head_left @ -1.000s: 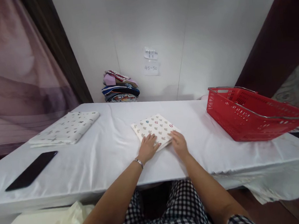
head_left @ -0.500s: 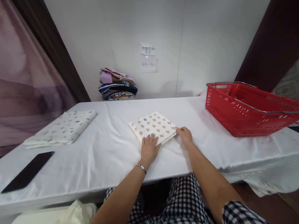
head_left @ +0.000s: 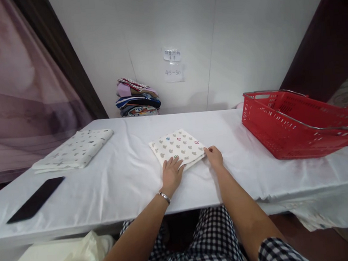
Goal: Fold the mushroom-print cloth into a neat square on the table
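— From the head view, what are the hands on?

— A small folded cloth (head_left: 178, 147), cream with little printed shapes, lying flat near the middle of the table (head_left: 129, 179). The left hand (head_left: 171, 174) rests palm down on its near edge, fingers (head_left: 174, 163) spread flat and gripping nothing. The right hand (head_left: 214, 157) sits at the cloth's right corner, fingers curled loosely against the edge; I cannot tell whether they pinch it.

— How would it handle?

— Light and limp, I'd judge: soft fabric that slides easily on the white table cover and unfolds if lifted by one corner. Best taken along the folded edge, both hands supporting it.

— Anything else about?

— A red basket (head_left: 298, 123) at far right, another folded cloth (head_left: 73, 149) at left, a dark phone (head_left: 35, 198) nearer, and a clothing stack (head_left: 137, 97) against the wall.
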`<state>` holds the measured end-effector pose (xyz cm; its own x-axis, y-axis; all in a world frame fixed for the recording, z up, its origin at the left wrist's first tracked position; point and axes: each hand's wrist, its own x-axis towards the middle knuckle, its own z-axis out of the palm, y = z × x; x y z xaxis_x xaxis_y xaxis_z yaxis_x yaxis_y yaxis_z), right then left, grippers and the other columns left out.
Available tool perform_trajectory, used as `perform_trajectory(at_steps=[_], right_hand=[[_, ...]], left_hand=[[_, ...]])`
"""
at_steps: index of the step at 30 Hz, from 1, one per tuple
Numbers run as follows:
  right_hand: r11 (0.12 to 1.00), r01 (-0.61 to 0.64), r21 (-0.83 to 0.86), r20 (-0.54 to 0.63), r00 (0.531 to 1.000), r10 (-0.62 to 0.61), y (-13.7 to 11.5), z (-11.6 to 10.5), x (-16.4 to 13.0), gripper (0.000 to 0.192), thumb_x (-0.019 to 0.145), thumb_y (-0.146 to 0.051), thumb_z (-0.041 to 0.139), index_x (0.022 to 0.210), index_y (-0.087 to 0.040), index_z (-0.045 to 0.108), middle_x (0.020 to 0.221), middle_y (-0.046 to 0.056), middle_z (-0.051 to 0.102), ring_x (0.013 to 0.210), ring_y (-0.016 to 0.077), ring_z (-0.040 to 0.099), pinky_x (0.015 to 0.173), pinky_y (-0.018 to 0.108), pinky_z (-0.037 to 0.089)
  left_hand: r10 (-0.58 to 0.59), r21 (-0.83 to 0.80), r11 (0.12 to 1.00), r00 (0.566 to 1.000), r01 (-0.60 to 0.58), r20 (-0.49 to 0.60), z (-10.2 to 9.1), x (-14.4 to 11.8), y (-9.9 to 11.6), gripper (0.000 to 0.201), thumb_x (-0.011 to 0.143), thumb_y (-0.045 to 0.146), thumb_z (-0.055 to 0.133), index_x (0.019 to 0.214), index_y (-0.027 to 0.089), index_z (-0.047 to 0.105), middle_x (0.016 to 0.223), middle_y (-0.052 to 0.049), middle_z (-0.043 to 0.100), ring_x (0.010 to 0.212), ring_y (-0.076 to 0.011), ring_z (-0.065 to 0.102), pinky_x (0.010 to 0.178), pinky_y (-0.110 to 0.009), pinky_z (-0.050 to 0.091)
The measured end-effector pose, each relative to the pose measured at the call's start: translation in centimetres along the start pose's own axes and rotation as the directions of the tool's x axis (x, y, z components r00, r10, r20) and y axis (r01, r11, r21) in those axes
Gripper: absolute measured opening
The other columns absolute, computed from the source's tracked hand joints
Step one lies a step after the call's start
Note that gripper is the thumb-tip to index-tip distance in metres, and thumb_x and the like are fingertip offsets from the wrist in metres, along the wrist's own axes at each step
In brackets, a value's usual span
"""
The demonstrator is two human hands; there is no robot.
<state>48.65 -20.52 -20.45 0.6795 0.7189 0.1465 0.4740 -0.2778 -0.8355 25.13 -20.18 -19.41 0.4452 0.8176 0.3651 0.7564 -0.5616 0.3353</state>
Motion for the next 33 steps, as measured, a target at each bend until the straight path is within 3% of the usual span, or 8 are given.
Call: perform_trajectory(at_steps=[7,12,18,24,29,33], right_hand=[[0.993,0.076,0.086,-0.029,0.997,-0.074,0.8,0.4,0.1,0.026,0.074,-0.044,0.049,0.065,-0.02,0.051,0.066,-0.002,0.056,0.062,0.014,0.046,0.06,0.025,0.031],[0.981,0.113,0.155,-0.111,0.989,-0.097,0.6,0.8,0.1,0.026,0.076,-0.045,0.048,0.069,-0.02,0.051,0.066,-0.002,0.056,0.063,0.0132,0.046,0.061,0.024,0.034],[0.941,0.091,0.326,-0.147,0.988,-0.044,0.7,0.9,0.0,0.021,0.073,-0.039,0.054,0.075,-0.019,0.054,0.069,-0.002,0.058,0.064,0.0122,0.051,0.063,0.022,0.038],[0.999,0.0,0.044,-0.024,1.0,0.001,0.5,0.4,-0.2,0.021,0.073,-0.032,0.052,0.09,-0.021,0.059,0.072,-0.002,0.062,0.068,0.0145,0.054,0.064,0.023,0.038],[0.98,0.001,-0.2,0.045,0.999,0.008,-0.7,-0.4,-0.7,0.027,0.084,-0.037,0.044,0.103,-0.022,0.057,0.078,0.002,0.064,0.079,0.0182,0.057,0.067,0.026,0.037],[0.961,0.024,-0.277,0.075,0.997,-0.003,-1.2,-0.8,-1.2,0.032,0.087,-0.042,0.042,0.107,-0.022,0.057,0.083,0.005,0.066,0.082,0.0196,0.058,0.068,0.027,0.037]], left_hand=[[0.067,0.096,0.993,0.997,-0.064,-0.025,-0.4,0.0,0.5,0.028,0.089,0.031,0.046,0.112,0.024,0.06,0.129,-0.005,0.055,0.123,-0.0256,0.043,0.105,-0.046,0.027],[0.14,0.134,0.982,0.99,-0.136,-0.02,-1.0,0.6,1.5,0.024,0.088,0.03,0.049,0.107,0.021,0.06,0.115,-0.007,0.061,0.107,-0.0236,0.051,0.094,-0.041,0.035],[0.051,0.14,0.989,0.999,-0.052,0.012,-1.2,1.6,1.8,0.017,0.089,0.026,0.046,0.088,0.021,0.063,0.096,-0.005,0.061,0.091,-0.0217,0.052,0.081,-0.036,0.037],[0.071,0.134,0.988,0.997,-0.073,0.023,-1.2,1.2,1.8,0.017,0.089,0.024,0.046,0.089,0.021,0.063,0.095,-0.005,0.059,0.091,-0.021,0.05,0.082,-0.036,0.036],[0.129,0.141,0.981,0.99,-0.135,0.048,-1.3,1.0,2.5,0.025,0.086,0.038,0.052,0.104,0.022,0.058,0.101,-0.007,0.056,0.098,-0.0238,0.048,0.083,-0.038,0.035],[0.128,0.197,0.97,0.989,-0.142,0.079,-1.1,1.8,3.4,0.03,0.082,0.04,0.057,0.105,0.021,0.056,0.1,-0.007,0.055,0.097,-0.025,0.047,0.08,-0.038,0.036]])
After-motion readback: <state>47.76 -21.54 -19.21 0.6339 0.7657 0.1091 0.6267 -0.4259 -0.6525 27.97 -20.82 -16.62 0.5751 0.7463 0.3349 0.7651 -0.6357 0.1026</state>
